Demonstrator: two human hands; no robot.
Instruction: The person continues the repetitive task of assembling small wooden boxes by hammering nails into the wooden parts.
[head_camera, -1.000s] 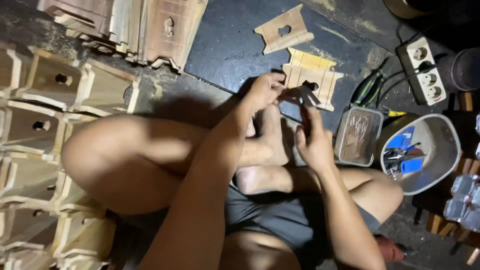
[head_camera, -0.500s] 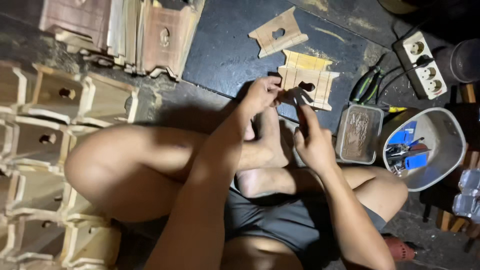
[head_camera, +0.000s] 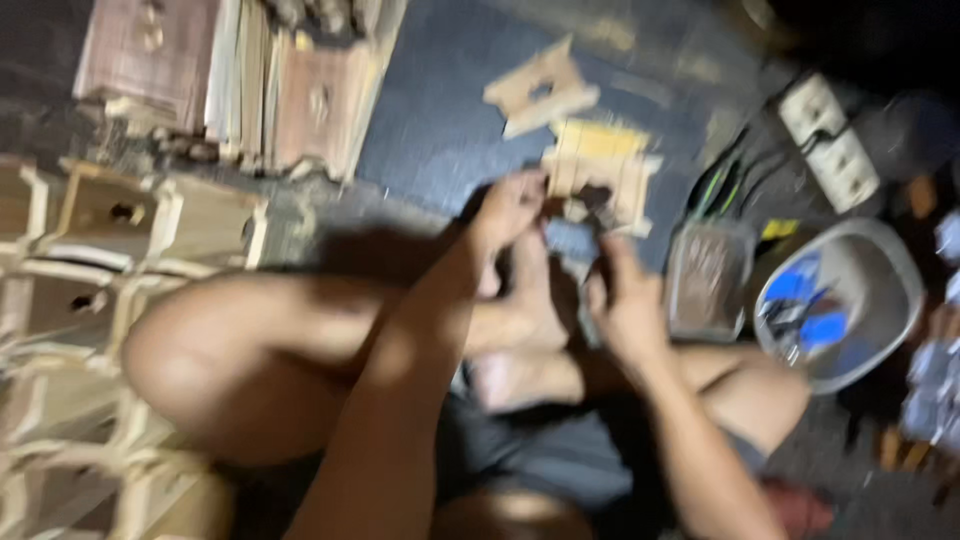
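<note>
The view is blurred by motion. I sit cross-legged on the floor. My left hand (head_camera: 512, 208) and my right hand (head_camera: 622, 300) meet over my feet, pinching a small dark part (head_camera: 590, 212) between them; its shape is too blurred to make out. Just beyond my fingers lies a pale wooden panel (head_camera: 602, 170) with a hole, on a dark blue mat (head_camera: 440, 120). A second flat wooden piece (head_camera: 540, 88) lies farther back on the same mat.
Stacks of small wooden boxes (head_camera: 110, 215) fill the left side, with more wooden panels (head_camera: 300, 85) leaning at the back. On the right sit a clear plastic tray (head_camera: 708, 280), a grey bowl (head_camera: 880, 280) holding blue items, pliers (head_camera: 712, 185) and a white power strip (head_camera: 830, 140).
The camera has swung, so everything shifts down and right and blurs. Both hands stay together over my feet with the small part.
</note>
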